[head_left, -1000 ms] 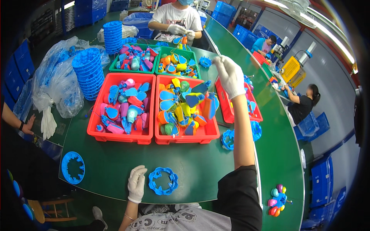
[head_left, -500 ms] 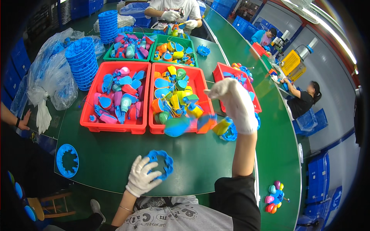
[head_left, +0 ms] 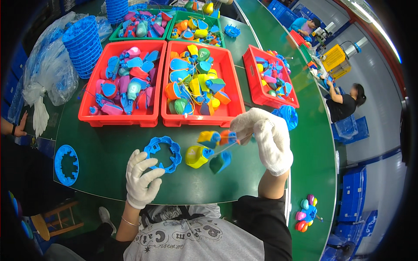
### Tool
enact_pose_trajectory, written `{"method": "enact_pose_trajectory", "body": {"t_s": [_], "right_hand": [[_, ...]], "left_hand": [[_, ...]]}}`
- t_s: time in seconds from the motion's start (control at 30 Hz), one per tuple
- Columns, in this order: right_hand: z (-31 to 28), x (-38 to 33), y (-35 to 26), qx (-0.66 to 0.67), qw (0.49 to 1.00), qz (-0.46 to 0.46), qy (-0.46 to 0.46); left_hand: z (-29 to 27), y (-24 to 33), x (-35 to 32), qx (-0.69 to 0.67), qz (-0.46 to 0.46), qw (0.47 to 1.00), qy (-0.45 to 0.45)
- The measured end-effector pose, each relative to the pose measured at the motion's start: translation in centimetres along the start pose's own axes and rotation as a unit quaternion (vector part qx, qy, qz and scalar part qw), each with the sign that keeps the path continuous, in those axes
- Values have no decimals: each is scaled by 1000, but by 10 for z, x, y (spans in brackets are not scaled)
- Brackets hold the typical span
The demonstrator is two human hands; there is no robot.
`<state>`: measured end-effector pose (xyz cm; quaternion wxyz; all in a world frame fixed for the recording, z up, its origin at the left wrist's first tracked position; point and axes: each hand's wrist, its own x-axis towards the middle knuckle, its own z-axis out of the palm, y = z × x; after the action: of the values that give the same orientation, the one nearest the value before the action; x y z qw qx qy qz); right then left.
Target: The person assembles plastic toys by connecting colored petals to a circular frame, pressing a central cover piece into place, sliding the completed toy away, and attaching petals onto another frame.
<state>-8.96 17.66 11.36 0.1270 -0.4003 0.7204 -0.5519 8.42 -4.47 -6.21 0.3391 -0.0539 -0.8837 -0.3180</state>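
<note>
My left hand (head_left: 143, 179), in a white glove, has its fingers spread beside a blue toothed plastic ring (head_left: 178, 161) lying on the green table. Its fingertips are at the ring's left edge; I cannot tell whether they touch. My right hand (head_left: 269, 141), also gloved, is closed in a pinch on a thin string. From that string hang several plastic pieces: a yellow piece (head_left: 197, 157), a green and blue piece (head_left: 221, 162), an orange and blue one, and a yellow and blue one. They are just right of the ring, slightly blurred.
Two red bins (head_left: 159, 119) of coloured pieces stand ahead, with green bins (head_left: 114, 35) behind. A smaller red bin (head_left: 285, 103) and blue rings (head_left: 289, 116) are to the right. Stacked blue baskets (head_left: 82, 48) and plastic bags stand left. A person's hand (head_left: 21, 126) rests at the left edge.
My right hand has brought the stringed pieces down from the red bin's front edge to beside the ring. My left hand has shifted left, its fingers less over the ring. The view has tilted.
</note>
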Motion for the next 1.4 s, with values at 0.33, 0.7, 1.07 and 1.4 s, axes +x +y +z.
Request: {"method": "enact_pose_trajectory", "body": {"t_s": [0.33,0.7,1.07,1.4], "right_hand": [[12,1,3,12,1000,-18,18],[10,-14,22,70,996,-24,-51],[16,-25,55,80,997,-10,10],[4,-31,69,155,978,103,-88]], "left_hand": [[10,14,37,-75,31,997,-17],[37,38,82,-185,23,982,-27],[54,37,88,-112,19,991,-67],[62,40,80,-318,-71,921,-213]]}}
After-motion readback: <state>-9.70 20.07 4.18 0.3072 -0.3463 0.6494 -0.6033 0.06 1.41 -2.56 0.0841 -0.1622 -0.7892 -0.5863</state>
